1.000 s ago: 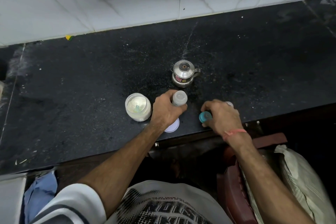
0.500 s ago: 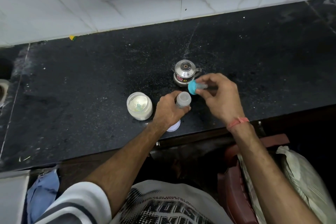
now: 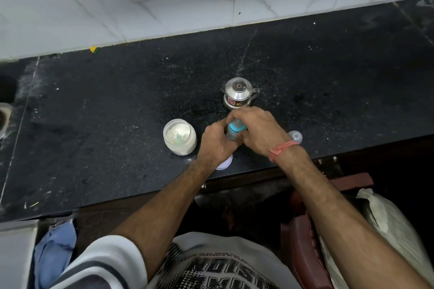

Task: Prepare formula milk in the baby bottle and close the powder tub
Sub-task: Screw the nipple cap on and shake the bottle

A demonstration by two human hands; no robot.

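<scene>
Near the front edge of the black stone counter [image 3: 117, 105], about midway along it, a person's two hands meet around a small baby bottle [image 3: 231, 135] standing upright. The left hand [image 3: 217, 142] is wrapped around the bottle's body. The right hand [image 3: 260, 131] comes over the top, fingers curled on the blue teat ring [image 3: 236, 128] sitting at the bottle's neck. Just beside the left hand, further left, stands the open powder tub [image 3: 180, 136] with white powder and a scoop inside. Its white lid [image 3: 224, 164] lies at the counter's front edge, partly under the left wrist. A clear cap [image 3: 295, 136] rests right of the right hand. Behind the hands stands a small steel kettle [image 3: 238, 94].
</scene>
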